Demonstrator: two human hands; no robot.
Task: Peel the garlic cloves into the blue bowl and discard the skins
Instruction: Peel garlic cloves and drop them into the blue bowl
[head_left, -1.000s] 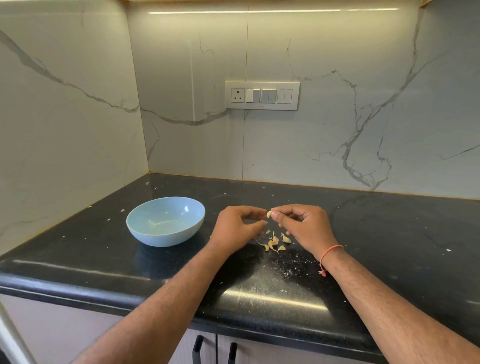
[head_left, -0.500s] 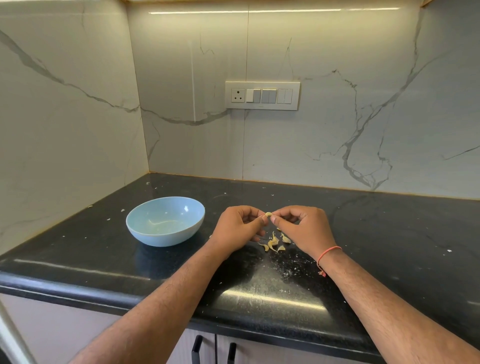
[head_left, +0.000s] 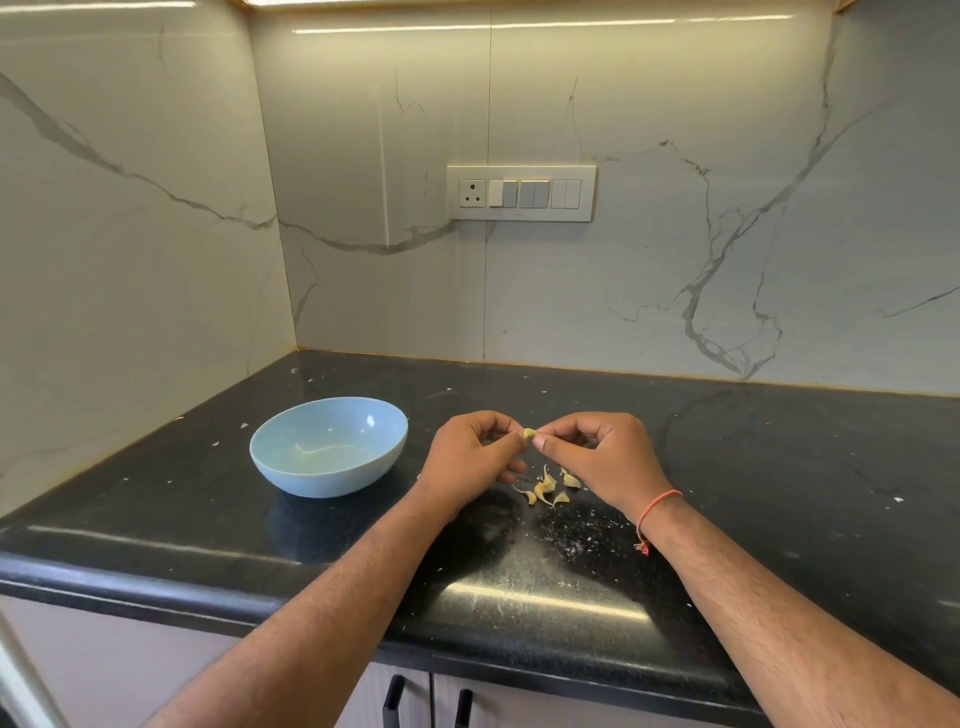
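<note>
A small pale garlic clove (head_left: 529, 433) is pinched between the fingertips of my left hand (head_left: 470, 457) and my right hand (head_left: 602, 457), held a little above the black counter. Both hands have their fingers curled round it. Below them, several unpeeled garlic cloves (head_left: 548, 487) lie in a loose heap on the counter. The blue bowl (head_left: 280, 462) stands to the left of my left hand; I see no cloves inside it, only a light reflection.
The black stone counter (head_left: 779, 467) carries scattered white flecks of skin. Marble walls close the back and left. A switch plate (head_left: 521, 193) hangs on the back wall. Cabinet handles (head_left: 395, 699) show under the front edge.
My left hand's fingertips have closed in on the clove, so both hands now pinch it together. Bowl and heap have not moved.
</note>
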